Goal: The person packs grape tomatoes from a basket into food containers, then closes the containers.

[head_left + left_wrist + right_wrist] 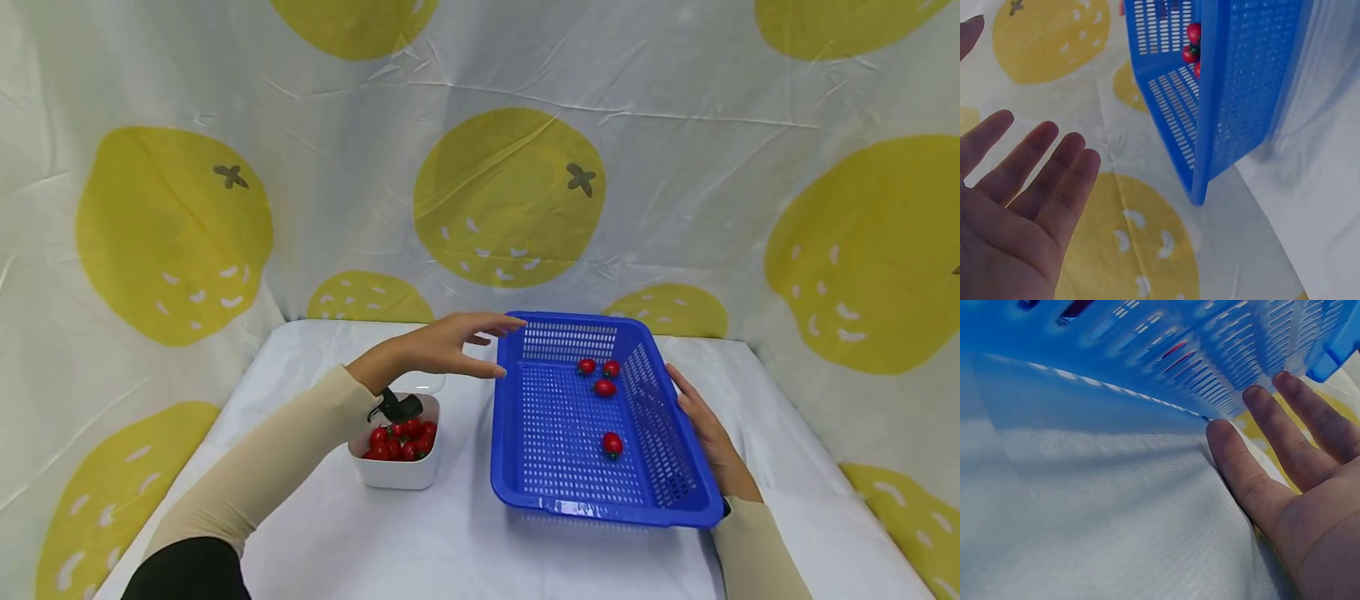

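A blue plastic basket [562, 442] with slotted walls is on the white-covered table, with several cherry tomatoes [604, 387] on its floor. My right hand [708, 429] touches the outside of its right wall, fingers fairly straight in the right wrist view, where the palm [1329, 531] shows bare. Over by the upper left rim, my left hand [457, 343] hovers with its fingers extended and thumb apart. The left wrist view shows that left hand [1022, 200] holding nothing, away from the basket [1235, 94].
Left of the basket, a white square container [397, 475] holds more cherry tomatoes [405, 450], beneath my left wrist. A clear lid-like piece [420, 383] lies behind it, partly hidden. A curtain with yellow fruit prints [510, 196] encloses the table's back and sides.
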Available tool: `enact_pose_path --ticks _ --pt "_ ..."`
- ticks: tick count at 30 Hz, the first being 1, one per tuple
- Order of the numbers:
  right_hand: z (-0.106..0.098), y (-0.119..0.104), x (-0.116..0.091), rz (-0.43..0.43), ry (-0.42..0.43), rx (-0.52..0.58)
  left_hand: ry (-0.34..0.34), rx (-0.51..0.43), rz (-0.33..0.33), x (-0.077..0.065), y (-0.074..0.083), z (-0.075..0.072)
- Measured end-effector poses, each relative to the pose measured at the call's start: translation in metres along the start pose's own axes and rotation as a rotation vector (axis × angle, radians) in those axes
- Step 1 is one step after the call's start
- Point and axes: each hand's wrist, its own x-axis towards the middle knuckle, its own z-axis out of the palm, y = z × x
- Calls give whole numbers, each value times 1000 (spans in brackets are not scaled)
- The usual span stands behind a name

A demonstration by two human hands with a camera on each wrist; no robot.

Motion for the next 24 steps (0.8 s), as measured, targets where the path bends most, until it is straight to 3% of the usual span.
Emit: enact_pose_path --ticks 6,10,14,24 --pt "0 -1 0 5 12 -5 -138 -10 11 33 11 23" --pt "-4 2 1 -26 -50 45 -201 -32 29 53 15 39" --pt "-7 3 2 -46 -84 70 -229 -59 43 71 15 55" --pt "-6 3 2 -11 -4 -17 -252 -87 54 104 20 87"
